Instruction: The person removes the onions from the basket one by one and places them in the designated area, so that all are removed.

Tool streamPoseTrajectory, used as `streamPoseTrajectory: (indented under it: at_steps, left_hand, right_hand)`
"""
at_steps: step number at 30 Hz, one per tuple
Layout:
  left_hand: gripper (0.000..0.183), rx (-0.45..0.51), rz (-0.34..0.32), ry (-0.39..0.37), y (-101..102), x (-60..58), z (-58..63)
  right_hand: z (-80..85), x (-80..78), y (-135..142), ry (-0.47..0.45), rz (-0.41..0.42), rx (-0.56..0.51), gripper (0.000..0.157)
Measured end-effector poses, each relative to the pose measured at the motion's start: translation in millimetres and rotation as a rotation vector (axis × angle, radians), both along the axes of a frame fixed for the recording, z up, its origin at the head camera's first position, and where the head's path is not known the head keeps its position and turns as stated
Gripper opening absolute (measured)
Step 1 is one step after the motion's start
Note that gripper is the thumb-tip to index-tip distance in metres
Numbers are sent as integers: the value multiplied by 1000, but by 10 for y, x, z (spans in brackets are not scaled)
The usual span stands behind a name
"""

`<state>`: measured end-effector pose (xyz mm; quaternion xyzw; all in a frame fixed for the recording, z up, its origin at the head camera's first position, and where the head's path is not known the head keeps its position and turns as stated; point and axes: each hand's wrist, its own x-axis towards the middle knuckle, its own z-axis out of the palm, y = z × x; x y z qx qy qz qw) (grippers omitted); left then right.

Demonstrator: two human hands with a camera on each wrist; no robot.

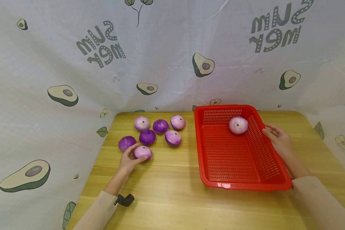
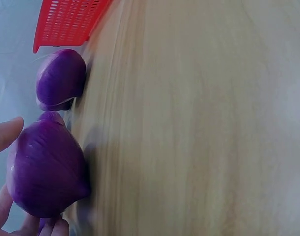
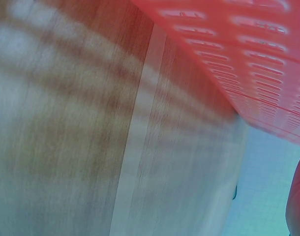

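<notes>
My left hand point(image 1: 128, 160) holds a pale purple onion point(image 1: 142, 152) on the table, the thumb along its near side and the fingers behind it. In the left wrist view, that onion point(image 2: 47, 169) fills the space between the thumb and fingertips. A red plastic basket point(image 1: 202, 153) with slotted walls sits on the right half of the table. My right hand point(image 1: 281, 142) grips its right rim, thumb over the edge. Inside, toward the back right, rests one whitish-purple onion point(image 1: 238, 125). The right wrist view catches only the basket's outer wall point(image 3: 258, 64) and a bit of the hand.
Several more onions lie just behind the left hand, among them a dark purple one point(image 1: 127, 143), another dark one point(image 1: 147, 137) and a pinkish one point(image 1: 173, 137). The wooden table point(image 1: 166, 198) ends at a white curtain point(image 1: 172, 57) printed with avocados.
</notes>
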<state>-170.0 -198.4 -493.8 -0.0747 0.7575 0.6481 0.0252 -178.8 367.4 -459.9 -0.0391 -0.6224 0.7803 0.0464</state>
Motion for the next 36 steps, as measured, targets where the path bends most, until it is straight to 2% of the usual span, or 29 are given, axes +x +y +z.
streamPoseTrajectory:
  at_steps: [9, 16, 24, 30, 36]
  left_hand:
    - [66, 12, -26, 78, -7, 3, 118]
    - [67, -31, -53, 84, 5, -45, 334]
    - [70, -29, -84, 77, 114, -212, 641]
    - [69, 36, -170, 124, 291, -339, 880]
    - [67, 81, -238, 154, 545, -473, 1051]
  right_hand:
    - [-11, 4, 15, 3, -5, 81, 26]
    - [2, 11, -5, -5, -10, 59, 26]
    - [-40, 2, 36, -5, -14, 76, 25]
    - [-65, -1, 51, -11, -28, 160, 23]
    - [-65, 10, 55, -8, -22, 178, 24]
